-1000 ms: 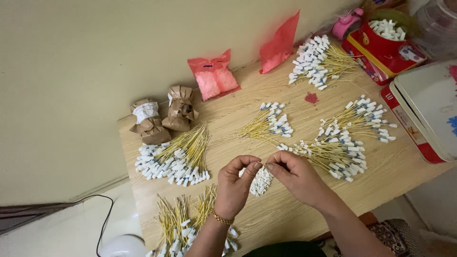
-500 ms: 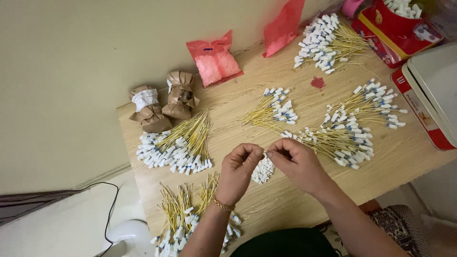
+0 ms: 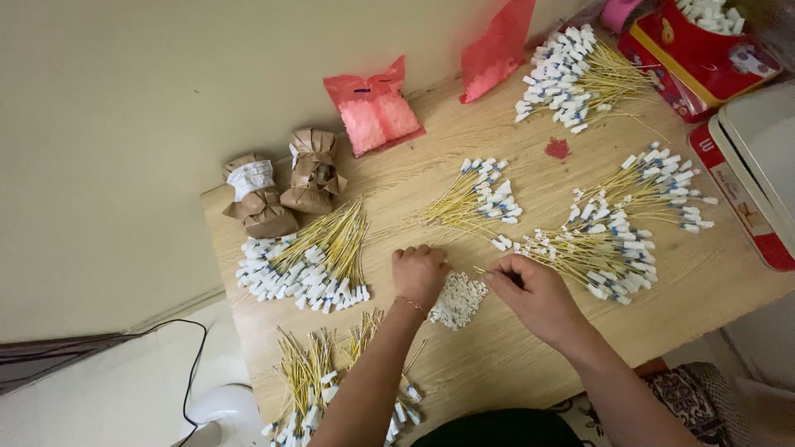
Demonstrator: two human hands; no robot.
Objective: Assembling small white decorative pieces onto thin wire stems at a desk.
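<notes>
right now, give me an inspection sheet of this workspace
surface: wooden table, set against a pale wall
job's things: small pile of white tags between the hands; fanned bundles of yellow wires with white tags on the table
clutter: two brown paper bundles, two pink plastic bags, red box holding white pieces
fingers: left hand curled into a fist beside the tag pile; right hand pinching, what it pinches too small to tell
cables: black cable on the floor at left
surroundings: white machine at right edge; white rounded object on the floor
</notes>
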